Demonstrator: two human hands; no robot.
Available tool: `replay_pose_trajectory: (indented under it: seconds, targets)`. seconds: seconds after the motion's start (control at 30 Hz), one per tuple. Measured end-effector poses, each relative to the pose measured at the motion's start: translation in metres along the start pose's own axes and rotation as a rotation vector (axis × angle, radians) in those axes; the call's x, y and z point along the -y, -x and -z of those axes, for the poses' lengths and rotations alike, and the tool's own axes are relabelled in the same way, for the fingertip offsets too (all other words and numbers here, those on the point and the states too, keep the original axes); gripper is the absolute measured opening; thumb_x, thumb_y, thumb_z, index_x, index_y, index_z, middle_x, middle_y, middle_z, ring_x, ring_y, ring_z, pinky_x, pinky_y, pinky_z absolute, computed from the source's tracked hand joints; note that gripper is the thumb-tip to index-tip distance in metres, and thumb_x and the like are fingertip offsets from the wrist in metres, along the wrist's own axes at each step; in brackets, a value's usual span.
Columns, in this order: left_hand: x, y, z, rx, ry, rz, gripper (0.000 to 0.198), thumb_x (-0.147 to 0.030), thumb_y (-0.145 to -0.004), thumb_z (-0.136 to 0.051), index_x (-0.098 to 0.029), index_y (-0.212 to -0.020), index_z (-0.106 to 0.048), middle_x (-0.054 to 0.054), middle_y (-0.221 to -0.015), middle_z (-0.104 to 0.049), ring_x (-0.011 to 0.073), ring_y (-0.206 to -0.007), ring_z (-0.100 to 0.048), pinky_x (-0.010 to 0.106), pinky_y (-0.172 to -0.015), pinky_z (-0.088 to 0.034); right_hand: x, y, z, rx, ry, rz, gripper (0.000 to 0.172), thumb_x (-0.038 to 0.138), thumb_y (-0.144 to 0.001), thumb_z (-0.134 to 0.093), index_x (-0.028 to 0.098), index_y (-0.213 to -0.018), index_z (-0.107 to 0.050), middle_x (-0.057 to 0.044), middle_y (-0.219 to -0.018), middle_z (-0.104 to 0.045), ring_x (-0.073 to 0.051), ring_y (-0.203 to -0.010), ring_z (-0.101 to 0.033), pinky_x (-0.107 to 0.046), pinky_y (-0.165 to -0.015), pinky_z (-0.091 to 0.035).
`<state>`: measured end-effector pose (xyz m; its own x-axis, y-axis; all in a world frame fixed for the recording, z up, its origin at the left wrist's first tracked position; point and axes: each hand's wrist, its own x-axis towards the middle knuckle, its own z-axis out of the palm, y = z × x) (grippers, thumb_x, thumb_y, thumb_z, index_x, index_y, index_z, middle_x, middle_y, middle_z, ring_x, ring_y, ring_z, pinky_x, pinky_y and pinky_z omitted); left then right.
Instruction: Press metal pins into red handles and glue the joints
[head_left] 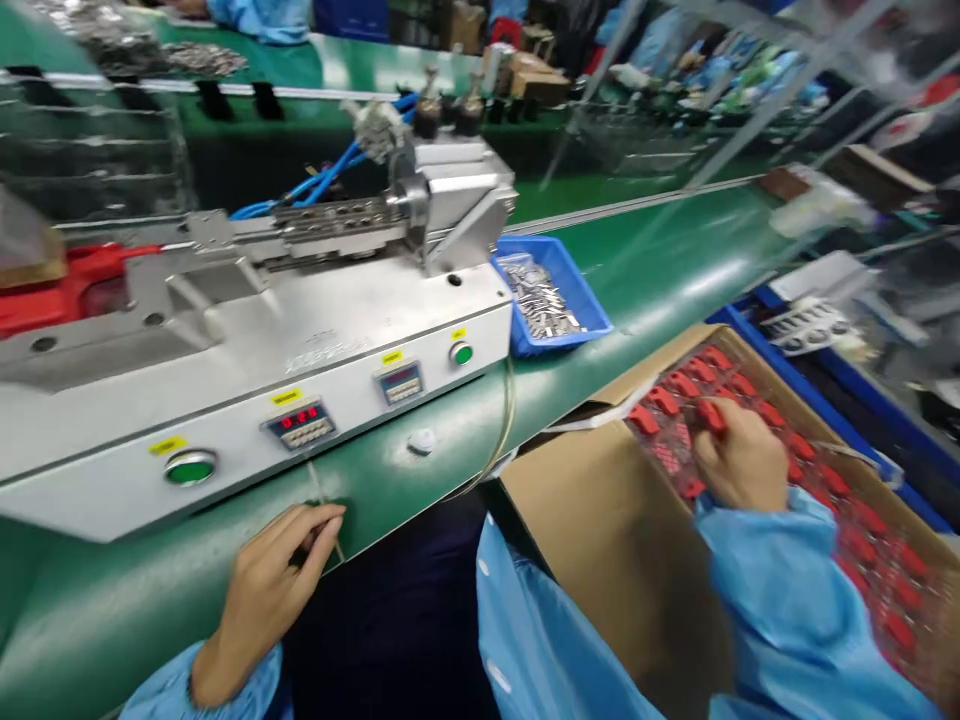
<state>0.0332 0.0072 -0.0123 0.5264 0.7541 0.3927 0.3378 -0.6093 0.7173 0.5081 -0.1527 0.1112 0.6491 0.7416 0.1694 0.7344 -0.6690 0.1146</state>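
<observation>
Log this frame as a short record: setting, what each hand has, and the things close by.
Setting: green bench with a grey metal machine on it
Left hand: at the bench's near edge, fingers pinching a thin rod below the machine's front panel
Right hand: inside an open cardboard box, fingers closed on a red part
Box contents: rows of red parts
Machine front: green button, red digit display
Beside machine: blue tray holding small metal pieces
</observation>
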Motion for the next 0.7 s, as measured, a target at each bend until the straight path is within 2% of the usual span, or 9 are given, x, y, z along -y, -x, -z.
replay_pose_trajectory:
  seconds: [0.1, 0.17, 0.23, 0.3, 0.4, 0.53, 0.6, 0.67, 0.7]
  targets:
    - [-0.022, -0.008, -0.013, -0.012, 0.188, 0.102, 0.015, -0.027, -0.108, -0.063, -0.023, -0.103, -0.077, -0.001, -0.079, -0.072, 0.0121, -0.062, -0.062, 0.023, -0.063, -0.050, 0.082, 0.024, 0.005, -0.089, -0.642, 0.462, 0.033, 0.041, -0.111, -0.049, 0.029, -0.127, -0.074, -0.011, -0.125, -0.076, -0.030, -0.128, -0.069, -0.050, -0.113, -0.055]
    - [-0.036, -0.012, -0.026, 0.028, 0.380, 0.143, 0.021, -0.038, -0.108, -0.064, -0.023, -0.117, -0.077, 0.003, -0.089, -0.075, 0.0143, -0.068, -0.065, 0.025, -0.066, -0.053, 0.153, 0.054, 0.000, 0.119, -0.993, 0.777, 0.033, 0.044, -0.112, -0.050, 0.032, -0.133, -0.074, -0.010, -0.132, -0.075, -0.029, -0.131, -0.068, -0.048, -0.114, -0.056]
    - [-0.046, -0.013, -0.035, 0.048, 0.544, 0.162, 0.037, -0.051, -0.108, -0.065, -0.020, -0.125, -0.074, 0.006, -0.092, -0.075, 0.0168, -0.073, -0.066, 0.027, -0.068, -0.055, 0.216, 0.083, -0.007, 0.286, -1.229, 0.901, 0.040, 0.053, -0.113, -0.051, 0.031, -0.137, -0.074, -0.011, -0.140, -0.072, -0.030, -0.136, -0.066, -0.049, -0.118, -0.055]
    - [-0.049, -0.011, -0.035, 0.026, 0.621, 0.194, 0.041, -0.057, -0.106, -0.066, -0.019, -0.115, -0.076, 0.005, -0.085, -0.073, 0.0177, -0.072, -0.065, 0.028, -0.068, -0.054, 0.256, 0.101, -0.013, 0.380, -1.370, 0.901, 0.046, 0.054, -0.113, -0.049, 0.029, -0.147, -0.069, -0.012, -0.146, -0.068, -0.030, -0.139, -0.064, -0.048, -0.119, -0.055]
    - [-0.039, -0.005, -0.020, -0.051, 0.603, 0.290, 0.038, -0.054, -0.104, -0.070, -0.018, -0.094, -0.076, 0.003, -0.079, -0.069, 0.0173, -0.071, -0.061, 0.028, -0.067, -0.050, 0.264, 0.103, -0.021, 0.412, -1.369, 0.877, 0.048, 0.050, -0.110, -0.059, 0.028, -0.153, -0.063, -0.013, -0.143, -0.069, -0.030, -0.133, -0.067, -0.046, -0.114, -0.058]
    - [-0.021, -0.002, 0.000, -0.168, 0.583, 0.443, 0.036, -0.052, -0.102, -0.074, -0.018, -0.092, -0.076, 0.003, -0.082, -0.067, 0.0172, -0.074, -0.060, 0.028, -0.070, -0.050, 0.234, 0.083, -0.041, 0.141, -1.317, 0.609, 0.025, 0.033, -0.105, -0.069, 0.029, -0.130, -0.073, -0.007, -0.107, -0.072, -0.023, -0.098, -0.072, -0.039, -0.091, -0.063]
    - [-0.016, -0.003, -0.001, -0.199, 0.641, 0.505, 0.036, -0.054, -0.100, -0.075, -0.019, -0.098, -0.075, 0.003, -0.084, -0.070, 0.0162, -0.073, -0.061, 0.027, -0.068, -0.050, 0.229, 0.074, -0.054, 0.049, -1.277, 0.477, 0.041, 0.031, -0.100, -0.075, 0.029, -0.140, -0.066, -0.007, -0.116, -0.070, -0.023, -0.103, -0.071, -0.039, -0.091, -0.063]
    - [-0.014, -0.006, -0.006, -0.232, 0.711, 0.560, 0.038, -0.056, -0.098, -0.077, -0.019, -0.108, -0.073, 0.004, -0.090, -0.075, 0.0162, -0.074, -0.065, 0.026, -0.066, -0.053, 0.235, 0.066, -0.067, 0.086, -1.215, 0.475, 0.059, 0.036, -0.097, -0.078, 0.027, -0.151, -0.057, -0.011, -0.132, -0.067, -0.027, -0.117, -0.070, -0.042, -0.095, -0.063]
    - [-0.014, -0.007, -0.010, -0.250, 0.742, 0.581, 0.041, -0.057, -0.097, -0.079, -0.019, -0.112, -0.072, 0.005, -0.094, -0.077, 0.0163, -0.075, -0.067, 0.026, -0.067, -0.054, 0.240, 0.064, -0.072, 0.120, -1.185, 0.501, 0.057, 0.038, -0.097, -0.076, 0.025, -0.149, -0.058, -0.013, -0.135, -0.067, -0.028, -0.120, -0.069, -0.044, -0.097, -0.063]
